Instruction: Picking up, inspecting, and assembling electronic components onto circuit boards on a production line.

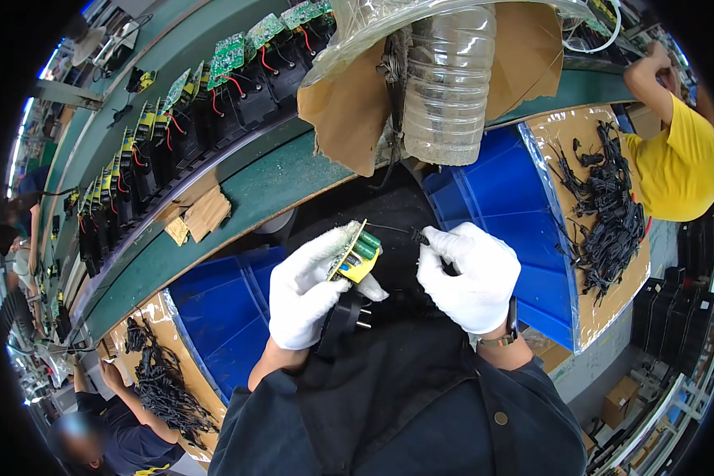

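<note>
Both of my hands wear white gloves. My left hand [303, 289] is closed around a small circuit board [359, 255] with green cylindrical parts and a yellow block. Under the board, against the same hand, is a black plug housing [339, 327] with two metal prongs pointing right. My right hand [474, 279] is a short way to the right, thumb and forefinger pinched at a small dark wire end [417, 236]. A thin wire seems to run from there toward the board; its exact ends are too fine to make out.
Ahead, a green bench [313, 181] carries a conveyor row of boards on black housings [238, 99]. Blue bins [496, 210] flank me, beside cardboard with heaped black cables [607, 210]. A clear plastic bottle [448, 87] hangs in front. Co-workers sit left and right, one in a yellow shirt [682, 163].
</note>
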`<state>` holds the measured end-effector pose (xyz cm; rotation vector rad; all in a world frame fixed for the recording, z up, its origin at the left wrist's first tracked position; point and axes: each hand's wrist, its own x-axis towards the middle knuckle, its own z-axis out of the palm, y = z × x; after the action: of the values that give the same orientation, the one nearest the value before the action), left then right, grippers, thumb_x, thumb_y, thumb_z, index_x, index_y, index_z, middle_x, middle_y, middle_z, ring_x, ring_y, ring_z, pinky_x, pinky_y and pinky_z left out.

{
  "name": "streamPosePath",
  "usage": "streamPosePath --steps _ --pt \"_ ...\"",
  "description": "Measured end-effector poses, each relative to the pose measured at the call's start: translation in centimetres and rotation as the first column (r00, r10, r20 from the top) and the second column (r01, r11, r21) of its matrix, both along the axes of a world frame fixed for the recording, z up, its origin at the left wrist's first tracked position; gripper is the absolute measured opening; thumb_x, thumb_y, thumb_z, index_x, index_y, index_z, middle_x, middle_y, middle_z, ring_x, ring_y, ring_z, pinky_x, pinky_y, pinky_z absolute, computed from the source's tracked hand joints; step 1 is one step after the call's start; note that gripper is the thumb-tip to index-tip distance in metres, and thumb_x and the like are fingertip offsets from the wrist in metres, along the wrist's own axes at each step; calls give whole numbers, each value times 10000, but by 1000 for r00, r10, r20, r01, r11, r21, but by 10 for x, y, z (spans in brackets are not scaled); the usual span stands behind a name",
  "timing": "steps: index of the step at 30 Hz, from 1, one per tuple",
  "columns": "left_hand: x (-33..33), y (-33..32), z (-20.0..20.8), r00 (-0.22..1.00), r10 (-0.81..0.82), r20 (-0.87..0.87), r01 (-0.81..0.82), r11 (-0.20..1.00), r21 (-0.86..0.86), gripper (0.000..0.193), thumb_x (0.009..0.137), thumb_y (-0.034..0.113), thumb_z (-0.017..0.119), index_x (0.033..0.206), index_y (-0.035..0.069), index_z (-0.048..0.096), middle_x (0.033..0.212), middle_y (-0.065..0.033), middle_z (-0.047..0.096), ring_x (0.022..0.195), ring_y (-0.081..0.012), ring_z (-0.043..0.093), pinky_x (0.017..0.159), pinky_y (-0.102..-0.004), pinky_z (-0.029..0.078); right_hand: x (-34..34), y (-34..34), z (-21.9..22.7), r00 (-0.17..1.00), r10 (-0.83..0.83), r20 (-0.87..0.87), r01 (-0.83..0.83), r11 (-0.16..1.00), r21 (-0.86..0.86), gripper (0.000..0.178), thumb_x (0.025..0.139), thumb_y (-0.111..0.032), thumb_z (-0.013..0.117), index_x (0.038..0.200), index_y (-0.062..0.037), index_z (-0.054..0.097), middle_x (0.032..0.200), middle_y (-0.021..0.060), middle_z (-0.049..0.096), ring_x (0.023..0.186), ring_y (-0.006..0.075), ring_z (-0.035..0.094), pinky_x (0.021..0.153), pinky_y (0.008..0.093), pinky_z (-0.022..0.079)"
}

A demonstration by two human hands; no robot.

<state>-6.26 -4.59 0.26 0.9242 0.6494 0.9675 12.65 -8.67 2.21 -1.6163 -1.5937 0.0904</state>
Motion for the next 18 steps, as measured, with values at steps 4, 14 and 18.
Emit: streamPosePath --steps 4,14,18 --pt "0 1 1 1000 -4 -7 4 1000 -18 637 772 146 629 1316 -121 432 1069 -334 599 600 -297 637 541 -362 568 0 0 1 1000 -9 3 9 1000 -10 146 638 4 672 777 -15 710 602 40 549 442 175 441 445 274 363" --pt "-9 6 -1 988 -125 91 132 989 -68 558 795 -17 561 1334 -99 440 1179 -294 587 737 -341 663 714 -380 564 1 0 -3 998 -45 -46 44 999 -14 132 626 32 686 753 0 705 601 22 560 451 125 423 447 242 345" --pt "-6 4 -1 989 -114 94 123 988 -97 564 793 -23 574 1334 -104 436 1180 -288 588 738 -337 663 715 -373 561 2 0 -3 997 -55 -55 54 998 -24 133 627 35 684 754 2 705 600 21 560 451 123 420 445 239 341"
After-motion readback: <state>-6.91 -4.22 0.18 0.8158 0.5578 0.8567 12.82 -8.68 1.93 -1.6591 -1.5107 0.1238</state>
